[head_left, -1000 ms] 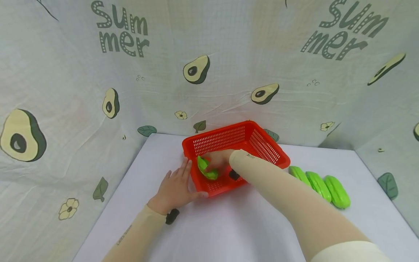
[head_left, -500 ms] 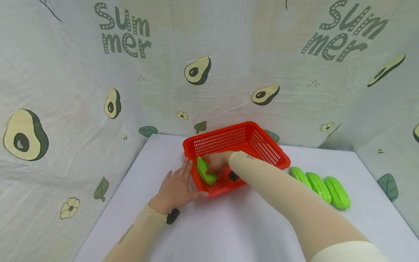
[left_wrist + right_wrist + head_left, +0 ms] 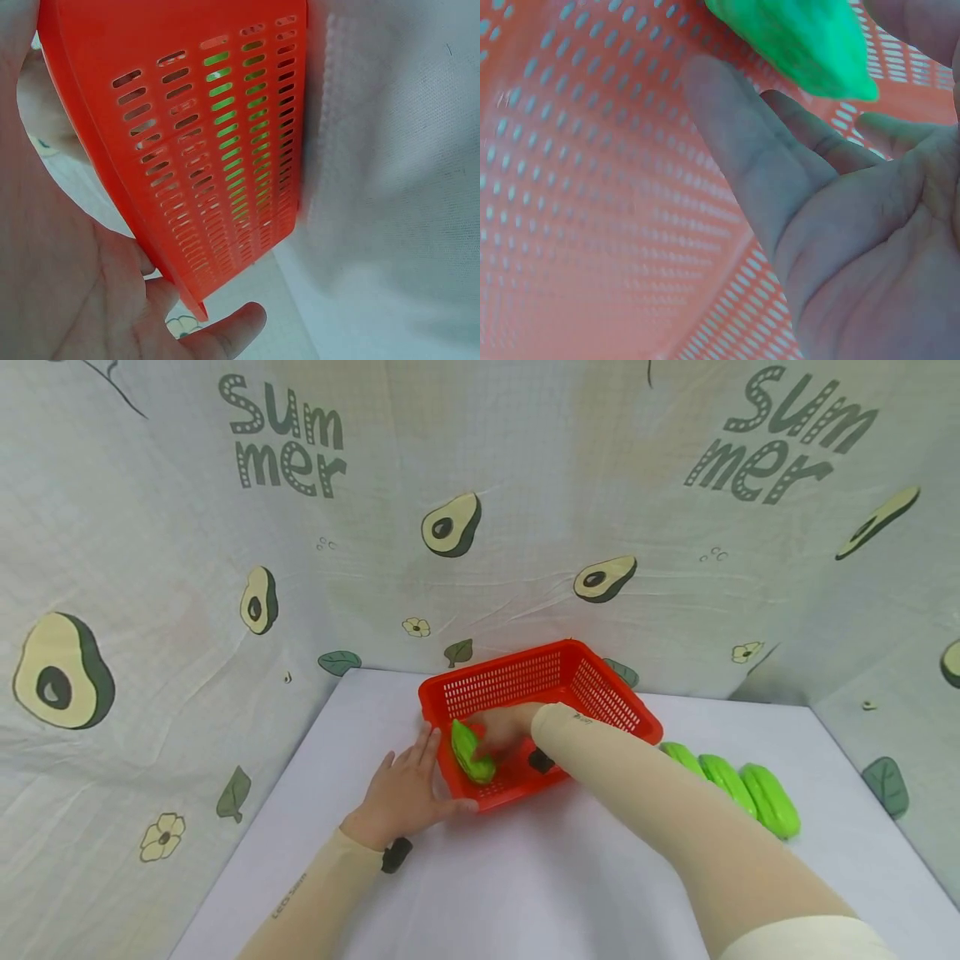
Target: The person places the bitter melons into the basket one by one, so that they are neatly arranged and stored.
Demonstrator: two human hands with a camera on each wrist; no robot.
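My left hand point(image 3: 401, 797) rests against the left corner of a red plastic basket point(image 3: 502, 672), its fingers fairly straight along the rim and the thumb at the front edge. In the left wrist view, fingertips touch the rim of the slotted basket wall point(image 3: 150, 150). Inside lies a green ridged vegetable point(image 3: 468, 756) with a pointed end, kind unclear, along the left side. My right hand point(image 3: 502, 727) is in the basket just right of it. The right wrist view shows that hand point(image 3: 855, 202) with loosely extended fingers, a gap between them and the green vegetable point(image 3: 802, 41).
Several similar green vegetables point(image 3: 768, 800) lie side by side on the white table point(image 3: 570, 877), right of the basket, partly behind the right forearm point(image 3: 660, 810). A printed cloth point(image 3: 525, 527) with avocados hangs behind and at both sides.
The green vegetable in the basket has shifted slightly and lies closer to the left wall. My right hand has drawn slightly right, off it. The left hand stays at the rim.
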